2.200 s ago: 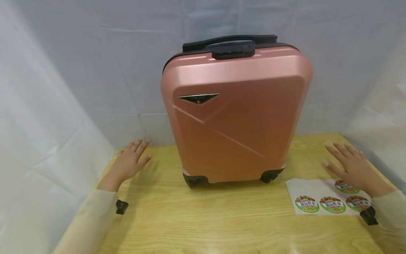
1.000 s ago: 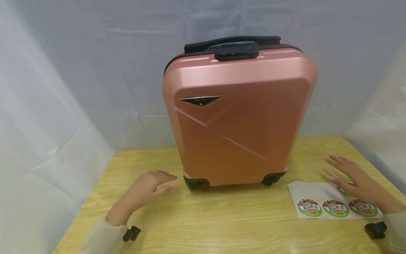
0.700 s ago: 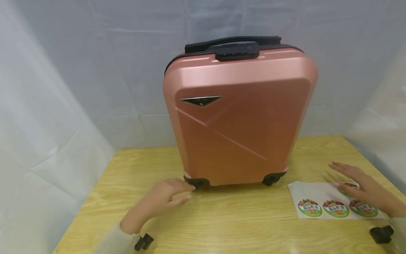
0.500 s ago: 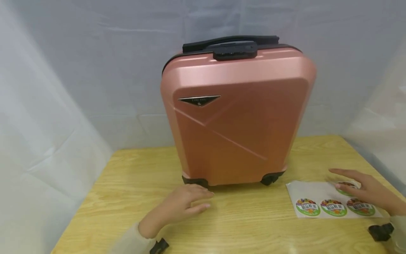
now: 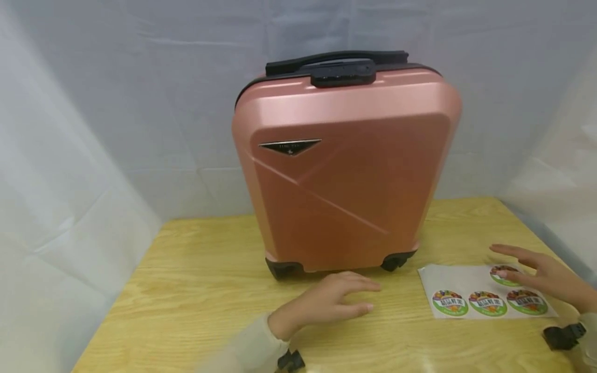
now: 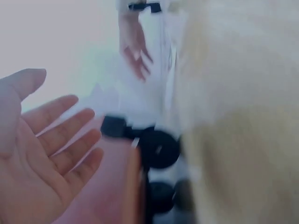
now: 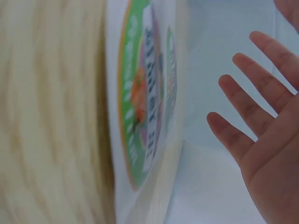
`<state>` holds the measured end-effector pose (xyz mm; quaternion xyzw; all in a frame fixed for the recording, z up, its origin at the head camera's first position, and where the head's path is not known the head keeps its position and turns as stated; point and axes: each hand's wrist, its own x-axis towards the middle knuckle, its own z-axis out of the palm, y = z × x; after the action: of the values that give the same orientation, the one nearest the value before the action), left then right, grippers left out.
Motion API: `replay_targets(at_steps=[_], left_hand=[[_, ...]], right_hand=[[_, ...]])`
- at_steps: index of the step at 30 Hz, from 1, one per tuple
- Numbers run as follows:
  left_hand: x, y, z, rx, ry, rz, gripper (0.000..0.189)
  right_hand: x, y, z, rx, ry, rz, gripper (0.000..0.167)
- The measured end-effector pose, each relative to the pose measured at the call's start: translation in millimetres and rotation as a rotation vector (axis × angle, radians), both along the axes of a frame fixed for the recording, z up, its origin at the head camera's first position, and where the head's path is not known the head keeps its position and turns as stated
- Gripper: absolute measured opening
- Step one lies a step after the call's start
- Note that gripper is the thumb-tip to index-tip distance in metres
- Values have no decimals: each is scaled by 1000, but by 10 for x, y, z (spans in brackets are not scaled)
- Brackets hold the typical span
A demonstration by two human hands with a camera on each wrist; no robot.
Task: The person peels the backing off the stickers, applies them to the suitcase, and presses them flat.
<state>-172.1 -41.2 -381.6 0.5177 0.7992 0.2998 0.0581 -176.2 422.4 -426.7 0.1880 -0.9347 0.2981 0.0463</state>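
Observation:
A rose-pink hard-shell suitcase [image 5: 345,176] stands upright on the wooden table, its black carry handle [image 5: 336,59] on top. In front of its lower edge my left hand [image 5: 326,303] hovers over the tabletop, fingers extended and nothing held. The left wrist view shows that palm [image 6: 37,172] spread beside the suitcase's black wheels [image 6: 159,149]. At the right, a white sheet [image 5: 459,277] bears several round fruit-pattern stickers [image 5: 487,303]. My right hand [image 5: 550,277] is over the sheet's right side, fingers loosely straight. In the right wrist view a sticker [image 6: 135,60] side is not the focus; that hand appears empty.
The wooden table [image 5: 186,269] carries both suitcase and sheet. White cloth [image 5: 186,103] hangs behind the table and along both sides. A black wrist-camera mount [image 5: 562,336] sits at my right wrist, another mount [image 5: 290,360] at my left.
My left hand has come from the table's left side rightward and nearer, passing in front of the suitcase. My right hand has shifted slightly lower over the sheet. The suitcase stays in place.

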Motion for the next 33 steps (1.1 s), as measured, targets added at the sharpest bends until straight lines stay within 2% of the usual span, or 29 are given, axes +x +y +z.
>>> replay_targets(at_steps=[2, 4, 8, 10, 15, 19, 23, 27, 30, 33], left_hand=[[10, 137, -47, -21, -23, -13, 42], [25, 255, -82, -44, -17, -21, 43], [34, 412, -115, -61, -33, -18, 46], [18, 476, -125, -61, -65, 2, 47], [-44, 653, -173, -33, -201, 85, 48], [-88, 779, -222, 26, -234, 141, 46], [-127, 884, -269, 70, -268, 149, 46], [-140, 982, -324, 101, -342, 159, 47], [-133, 1059, -355, 106, -358, 207, 48], [-129, 1136, -372, 110, -377, 256, 48]], right_hand=[[-2, -6, 3, -26, -1, 28, 57], [-5, -5, 4, -37, 6, 49, 58], [-24, 25, 6, -24, -21, 42, 59], [-31, 51, 3, -26, -45, 40, 59], [-25, 124, -10, -76, -139, 61, 55], [-15, 156, -24, -150, -233, 107, 50], [-12, 210, -28, -175, -304, 131, 48], [-12, 279, -70, -193, -316, 189, 49], [-21, 323, -113, -203, -295, 238, 52], [-8, 354, -148, -211, -317, 197, 54]])
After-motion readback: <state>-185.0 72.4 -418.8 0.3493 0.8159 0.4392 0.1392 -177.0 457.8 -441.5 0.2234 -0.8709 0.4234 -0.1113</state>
